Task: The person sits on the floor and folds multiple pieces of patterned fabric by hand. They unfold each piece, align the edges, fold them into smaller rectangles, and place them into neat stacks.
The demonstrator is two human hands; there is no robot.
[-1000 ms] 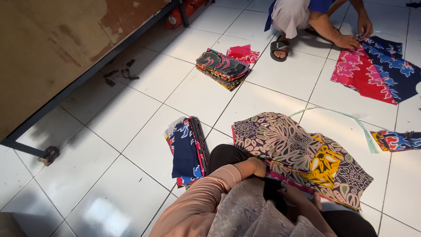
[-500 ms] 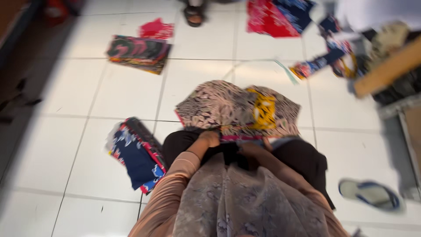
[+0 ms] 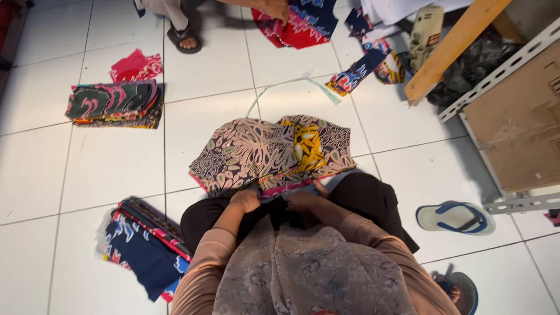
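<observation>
Leaf-print batik cloth [image 3: 274, 151] spread at frame centre on white tile floor [image 3: 116, 169] | near hem gripped by left hand [image 3: 245, 200] and right hand [image 3: 300, 202] | folded fabric stack [image 3: 140, 248] lower left, blue sandal [image 3: 455, 217] right | bare tiles left of cloth.

Hands of the person: two, left [image 3: 246, 200] and right [image 3: 303, 202]
Spread leaf-print cloths: one [image 3: 271, 151]
Folded cloth stacks on the floor: two, [image 3: 112, 103] and [image 3: 143, 245]
Loose red cloth scraps: one [image 3: 135, 65]
Blue-strapped slippers: two, [image 3: 455, 217] and [image 3: 461, 290]
Wooden beams: one [image 3: 455, 44]
</observation>
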